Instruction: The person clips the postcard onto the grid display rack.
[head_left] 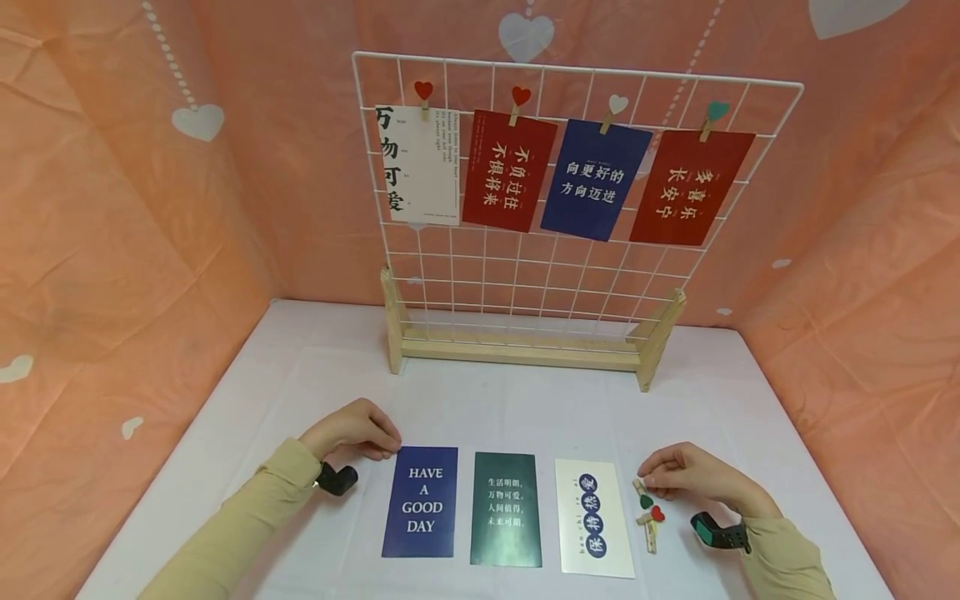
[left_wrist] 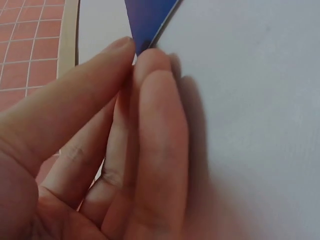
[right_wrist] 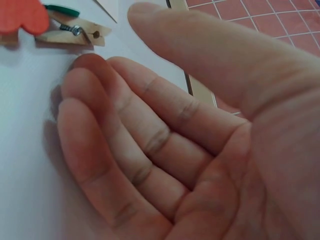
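At the top left corner of the blue "HAVE A GOOD DAY" card (head_left: 418,546), my left hand (head_left: 358,429) pinches the card between thumb and fingertips. The left wrist view shows that blue corner (left_wrist: 145,22) between the thumb tip and index finger. My right hand (head_left: 701,477) rests on the table with fingers loosely bent and the thumb held apart, nothing in its grasp. Right by its fingertips lie several small wooden clothespins, one with a green heart (head_left: 646,502) and one with a red heart (head_left: 657,514). A clothespin (right_wrist: 75,32) also shows beyond the right fingers.
A dark green card (head_left: 506,552) and a white card (head_left: 600,562) lie in a row right of the blue one. Behind them stands a white wire grid (head_left: 517,283) on a wooden base (head_left: 517,353). Heart clothespins hold red (head_left: 498,208), blue and white cards along its top.
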